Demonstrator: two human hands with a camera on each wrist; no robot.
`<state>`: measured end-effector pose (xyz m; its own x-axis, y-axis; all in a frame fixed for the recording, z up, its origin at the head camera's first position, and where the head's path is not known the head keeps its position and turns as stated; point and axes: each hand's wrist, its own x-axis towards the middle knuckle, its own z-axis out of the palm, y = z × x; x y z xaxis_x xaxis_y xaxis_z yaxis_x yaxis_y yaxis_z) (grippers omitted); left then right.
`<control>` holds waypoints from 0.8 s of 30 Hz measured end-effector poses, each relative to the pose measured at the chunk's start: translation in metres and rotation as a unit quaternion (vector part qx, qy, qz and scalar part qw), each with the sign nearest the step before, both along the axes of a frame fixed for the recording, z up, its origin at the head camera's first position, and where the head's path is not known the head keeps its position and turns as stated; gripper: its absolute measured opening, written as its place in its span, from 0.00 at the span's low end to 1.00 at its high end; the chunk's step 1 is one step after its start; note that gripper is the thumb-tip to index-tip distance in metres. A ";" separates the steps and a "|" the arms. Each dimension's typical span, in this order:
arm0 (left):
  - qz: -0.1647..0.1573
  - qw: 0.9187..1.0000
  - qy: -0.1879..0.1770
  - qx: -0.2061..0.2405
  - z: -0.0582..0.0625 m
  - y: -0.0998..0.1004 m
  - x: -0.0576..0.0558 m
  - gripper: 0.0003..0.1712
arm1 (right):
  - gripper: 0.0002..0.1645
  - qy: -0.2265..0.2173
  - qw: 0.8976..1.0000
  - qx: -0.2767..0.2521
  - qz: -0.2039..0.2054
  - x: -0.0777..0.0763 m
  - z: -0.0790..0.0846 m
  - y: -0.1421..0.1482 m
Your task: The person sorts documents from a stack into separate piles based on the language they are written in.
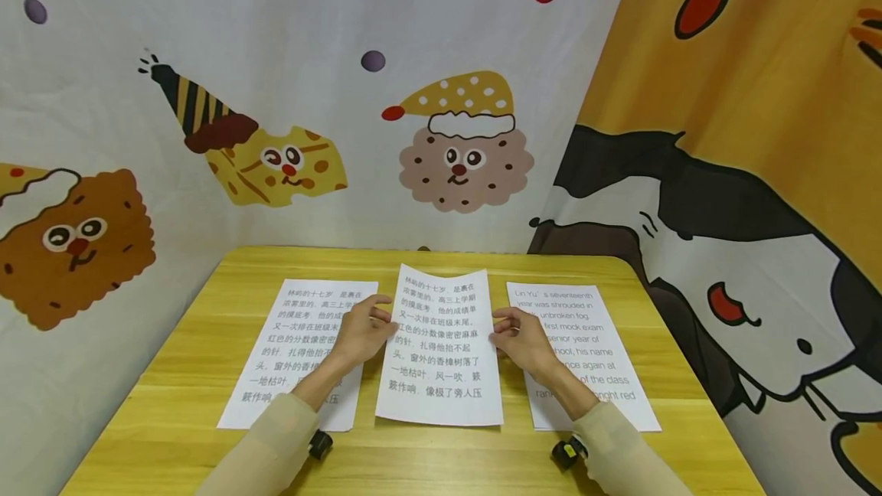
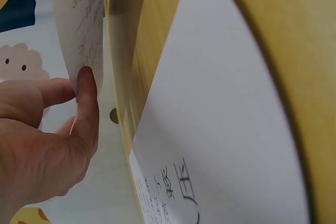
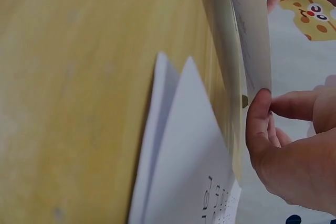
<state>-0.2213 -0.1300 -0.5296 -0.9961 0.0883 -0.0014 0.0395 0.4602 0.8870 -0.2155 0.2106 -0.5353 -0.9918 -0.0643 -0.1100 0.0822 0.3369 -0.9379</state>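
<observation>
A white sheet of paper (image 1: 439, 358) printed with Chinese text is held up over the middle of the table, its top edge bowed. My left hand (image 1: 365, 330) pinches its left edge between thumb and fingers; the left wrist view shows this grip on the sheet (image 2: 84, 24) from the side. At the opposite edge, my right hand (image 1: 526, 341) pinches the paper the same way, as the right wrist view confirms. Beneath my left forearm lies a stack of Chinese-text sheets (image 1: 276, 350). Under my right forearm are English-text sheets (image 1: 620, 373), partly covered by the hand and arm.
The yellow wood-grain table (image 1: 172, 381) carries both paper stacks, left and right. In the right wrist view, corners of the right stack (image 3: 181, 129) lift apart. A cartoon-printed curtain (image 1: 310, 37) hangs behind the table. Small black wrist devices (image 1: 320, 445) sit at both sleeves.
</observation>
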 end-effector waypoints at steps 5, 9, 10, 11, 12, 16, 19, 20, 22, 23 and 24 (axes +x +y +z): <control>0.011 1.000 0.002 -0.002 0.002 -0.006 0.002 0.34 | 0.29 0.004 1.000 -0.015 0.002 0.001 0.002 -0.004; 0.018 1.000 0.001 -0.004 0.003 -0.013 0.006 0.34 | 0.30 0.008 1.000 -0.024 0.012 0.001 0.005 -0.010; 0.021 1.000 0.003 -0.006 0.004 -0.015 0.006 0.33 | 0.30 0.008 1.000 -0.027 0.015 0.002 0.005 -0.011; 0.022 1.000 0.005 -0.008 0.004 -0.017 0.006 0.33 | 0.30 0.008 0.999 -0.029 0.016 0.002 0.005 -0.013; 0.024 1.000 0.006 -0.008 0.005 -0.020 0.007 0.33 | 0.30 0.010 0.999 -0.031 0.016 0.002 0.006 -0.015; 0.024 1.000 0.004 -0.003 0.008 -0.030 0.009 0.32 | 0.30 0.014 0.999 -0.045 0.014 0.001 0.006 -0.025; 0.022 1.000 -0.005 0.006 0.010 -0.038 0.011 0.32 | 0.30 0.018 0.998 -0.056 0.016 0.000 0.006 -0.033; 0.019 1.000 -0.005 0.007 0.010 -0.041 0.011 0.32 | 0.31 0.019 0.998 -0.058 0.018 0.000 0.006 -0.036; 0.018 1.000 -0.007 0.008 0.011 -0.047 0.012 0.33 | 0.31 0.019 0.998 -0.063 0.020 -0.001 0.005 -0.041; 0.019 1.000 -0.008 0.010 0.011 -0.049 0.012 0.33 | 0.32 0.022 0.997 -0.065 0.022 -0.001 0.005 -0.043; 0.019 1.000 -0.008 0.010 0.012 -0.052 0.013 0.33 | 0.32 0.021 0.997 -0.067 0.023 -0.001 0.004 -0.046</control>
